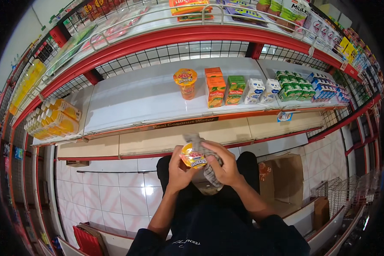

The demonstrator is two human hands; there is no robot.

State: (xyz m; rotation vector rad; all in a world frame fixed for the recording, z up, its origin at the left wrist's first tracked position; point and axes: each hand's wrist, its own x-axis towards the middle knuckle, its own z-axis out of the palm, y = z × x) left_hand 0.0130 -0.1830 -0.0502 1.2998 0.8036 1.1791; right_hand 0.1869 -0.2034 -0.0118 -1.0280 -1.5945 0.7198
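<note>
Above my lap, my left hand (178,170) grips a jelly cup (193,157) with a round yellow-and-orange lid, which faces up toward me. My right hand (224,164) is closed on a grey checked cloth (211,176) and presses it against the cup's right side. Part of the cloth sticks up past the far side of the lid. The cup's lower body is hidden by my hands and the cloth. On the shelf ahead stands a similar jelly cup (186,85), just left of orange juice cartons (215,89).
The white shelf (132,91) also bears a green carton (234,90), small white cartons (254,91), green multipacks (293,87) and bottles of orange drink (57,117) at far left. A red-edged shelf (166,36) overhangs it. An opened cardboard box (288,177) stands on the tiled floor at right.
</note>
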